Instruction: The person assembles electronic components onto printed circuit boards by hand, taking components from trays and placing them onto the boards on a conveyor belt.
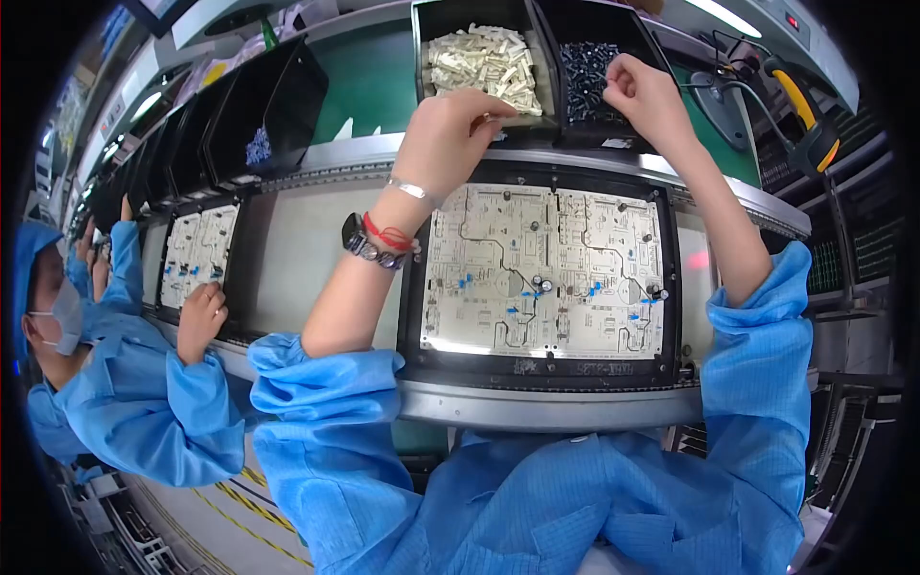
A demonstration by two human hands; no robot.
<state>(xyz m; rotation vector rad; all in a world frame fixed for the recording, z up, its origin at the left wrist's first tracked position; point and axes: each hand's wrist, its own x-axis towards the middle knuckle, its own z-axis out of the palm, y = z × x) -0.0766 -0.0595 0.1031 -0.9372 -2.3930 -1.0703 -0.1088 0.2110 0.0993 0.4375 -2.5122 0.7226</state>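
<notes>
My left hand (448,136) is at the front edge of a black bin filled with white plastic parts (484,62). Its fingers are pinched together, and whatever is between them is too small to name. Over the right side of the neighbouring bin of small dark components (589,77) is my right hand (652,101), thumb and fingertips closed; what they grip, if anything, is hidden. Below both hands lies a pair of pale circuit boards (498,225) in a black frame (479,367), bearing blue parts and dark round capacitors.
A yellow and black handheld scanner (805,115) stands at the right. Metal rails (537,410) edge the conveyor. More black bins (230,125) line the far left. A co-worker in blue (144,393) has a hand by another framed board (199,249) on the left.
</notes>
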